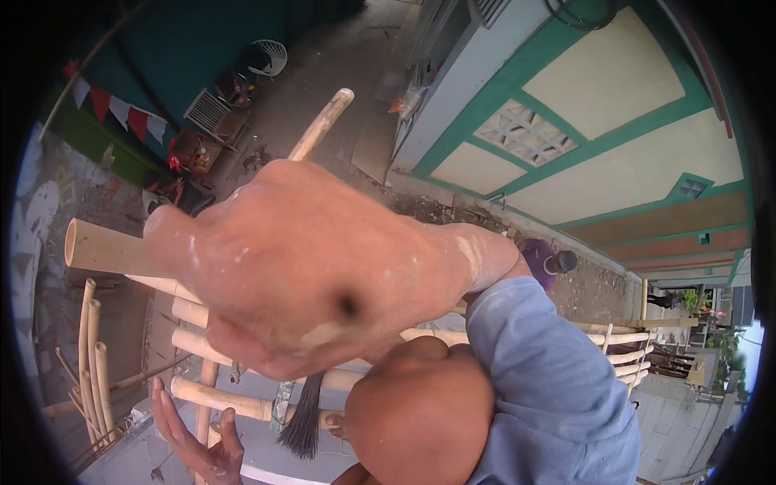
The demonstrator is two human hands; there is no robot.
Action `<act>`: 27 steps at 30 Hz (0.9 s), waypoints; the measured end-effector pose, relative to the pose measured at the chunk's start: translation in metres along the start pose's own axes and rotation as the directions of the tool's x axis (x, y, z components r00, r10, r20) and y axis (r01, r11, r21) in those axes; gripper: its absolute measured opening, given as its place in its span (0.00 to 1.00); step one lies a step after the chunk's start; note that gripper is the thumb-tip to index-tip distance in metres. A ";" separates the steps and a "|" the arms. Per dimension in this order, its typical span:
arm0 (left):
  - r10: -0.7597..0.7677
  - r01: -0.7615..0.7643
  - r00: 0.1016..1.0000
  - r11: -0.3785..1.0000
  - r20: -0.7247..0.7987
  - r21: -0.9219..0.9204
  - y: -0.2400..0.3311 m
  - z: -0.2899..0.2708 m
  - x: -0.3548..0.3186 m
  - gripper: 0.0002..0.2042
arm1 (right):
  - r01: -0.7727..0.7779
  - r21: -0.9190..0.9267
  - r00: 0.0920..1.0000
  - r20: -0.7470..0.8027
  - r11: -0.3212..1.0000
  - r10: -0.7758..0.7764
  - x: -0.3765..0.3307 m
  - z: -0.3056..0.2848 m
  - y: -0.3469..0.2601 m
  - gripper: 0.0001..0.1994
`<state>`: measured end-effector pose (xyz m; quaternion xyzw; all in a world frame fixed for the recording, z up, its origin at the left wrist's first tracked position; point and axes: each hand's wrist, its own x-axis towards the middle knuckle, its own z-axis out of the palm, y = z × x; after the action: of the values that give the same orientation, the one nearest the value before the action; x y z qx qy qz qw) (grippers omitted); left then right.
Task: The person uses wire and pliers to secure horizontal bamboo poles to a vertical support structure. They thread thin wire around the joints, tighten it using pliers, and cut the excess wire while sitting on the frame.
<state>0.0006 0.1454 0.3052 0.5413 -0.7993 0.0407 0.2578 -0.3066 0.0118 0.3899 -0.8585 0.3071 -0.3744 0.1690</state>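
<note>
Blue-sleeved right hand (307,267) close above pale round bamboo poles (218,398).
Its fingers curl inward, their grip impossible to tell; one slim tan stick (325,121) juts from behind it. At lower left, the bare left hand (198,444) spreads thumb from fingers near the poles and a dark bristle bundle (303,422). Farther off stands a green-trimmed cream wall (610,73).

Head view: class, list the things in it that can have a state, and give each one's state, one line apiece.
Right hand: back toward the camera, pale smudges on the skin; its grip is hidden.
Left hand: open, thumb apart from fingers.
Blue sleeve: creased.
Thick bamboo pole: cut, end exposed.
Dark bristles: loosely fanned.
Red-and-white bunting: strung up.
</note>
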 end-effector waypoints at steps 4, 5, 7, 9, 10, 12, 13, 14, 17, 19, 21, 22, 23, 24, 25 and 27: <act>-0.582 0.591 0.807 0.796 0.100 -0.134 -0.039 -0.007 -0.031 0.44 | 0.141 0.384 0.976 0.104 0.913 -0.194 -0.003 0.074 -0.032 0.14; -0.640 0.647 0.762 0.743 0.098 -0.172 -0.031 -0.001 -0.027 0.43 | 0.166 0.504 0.958 0.123 0.847 -0.260 0.006 0.100 -0.038 0.13; -0.702 0.700 0.703 0.657 0.112 -0.279 -0.020 0.010 -0.022 0.41 | 0.197 0.633 0.956 0.046 0.749 -0.290 0.006 0.106 -0.042 0.14; -0.725 0.721 0.673 0.596 0.149 -0.353 -0.018 0.016 -0.019 0.39 | 0.238 0.667 0.969 -0.110 0.706 -0.223 0.005 0.099 -0.041 0.18; -0.727 0.724 0.664 0.570 0.171 -0.389 -0.015 0.020 -0.015 0.37 | 0.301 0.676 0.953 -0.228 0.672 -0.197 0.004 0.110 -0.035 0.17; -0.739 0.731 0.645 0.521 0.197 -0.440 -0.018 0.020 -0.013 0.35 | 0.292 0.749 0.956 -0.253 0.595 -0.151 0.008 0.123 -0.030 0.16; -0.746 0.733 0.634 0.495 0.205 -0.466 -0.018 0.019 -0.014 0.34 | 0.264 0.795 0.964 -0.236 0.546 -0.122 0.009 0.123 -0.028 0.15; -0.752 0.734 0.625 0.473 0.212 -0.486 -0.018 0.018 -0.012 0.33 | 0.229 0.835 0.973 -0.215 0.500 -0.088 0.009 0.122 -0.027 0.14; -0.752 0.730 0.611 0.414 0.247 -0.544 -0.018 0.017 -0.009 0.30 | 0.103 0.939 0.990 -0.129 0.328 0.056 0.011 0.119 -0.022 0.12; -0.747 0.724 0.607 0.378 0.272 -0.577 -0.018 0.015 -0.007 0.28 | 0.026 0.976 0.987 -0.059 0.216 0.147 0.012 0.116 -0.018 0.11; -0.745 0.716 0.603 0.347 0.286 -0.606 -0.017 0.013 -0.005 0.26 | -0.041 0.992 0.970 0.010 0.119 0.245 0.014 0.119 -0.012 0.10; -0.741 0.711 0.602 0.327 0.299 -0.622 -0.016 0.013 -0.004 0.25 | -0.059 0.993 0.958 0.028 0.101 0.286 0.016 0.124 -0.010 0.09; -0.739 0.708 0.603 0.321 0.301 -0.629 -0.017 0.010 -0.002 0.24 | -0.085 0.994 0.940 0.060 0.062 0.336 0.016 0.126 -0.007 0.09; -0.738 0.705 0.601 0.309 0.307 -0.639 -0.016 0.008 -0.001 0.23 | -0.052 0.990 0.922 -0.003 0.132 0.387 0.018 0.137 -0.003 0.08; -0.729 0.703 0.601 0.288 0.327 -0.651 -0.015 0.008 -0.001 0.22 | -0.077 0.991 0.914 0.025 0.113 0.405 0.015 0.141 0.001 0.08; -0.712 0.689 0.609 0.255 0.350 -0.678 -0.013 0.013 0.002 0.20 | -0.124 0.989 0.895 0.078 0.075 0.439 0.009 0.146 0.007 0.07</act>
<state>0.0070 0.1343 0.2921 0.6733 -0.4074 -0.4105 0.4606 -0.1959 0.0096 0.2946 -0.4055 0.1656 -0.5420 0.7172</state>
